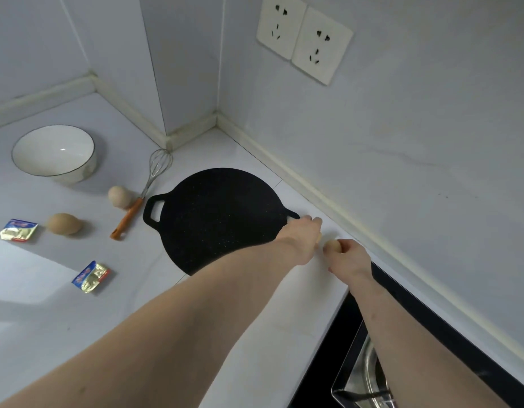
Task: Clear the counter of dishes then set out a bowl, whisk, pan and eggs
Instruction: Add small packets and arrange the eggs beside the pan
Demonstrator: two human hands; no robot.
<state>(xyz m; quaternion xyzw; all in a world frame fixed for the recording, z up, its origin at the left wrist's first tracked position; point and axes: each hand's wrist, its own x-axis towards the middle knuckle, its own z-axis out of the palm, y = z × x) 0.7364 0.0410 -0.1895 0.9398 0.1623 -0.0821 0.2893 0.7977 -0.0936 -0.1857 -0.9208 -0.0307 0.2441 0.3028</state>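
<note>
Black pan (pixel 219 216) flat on surface (pixel 255 319), left hand (pixel 302 234) curled round its right handle. Right hand (pixel 347 256) pinches egg (pixel 332 245) beside pan. Setting-out step, nearly done; next: lay egg down gently, guard against rolling.

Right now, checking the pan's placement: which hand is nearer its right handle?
Left. The left hand is at the pan handle; the right hand holds an egg beside it.
</note>
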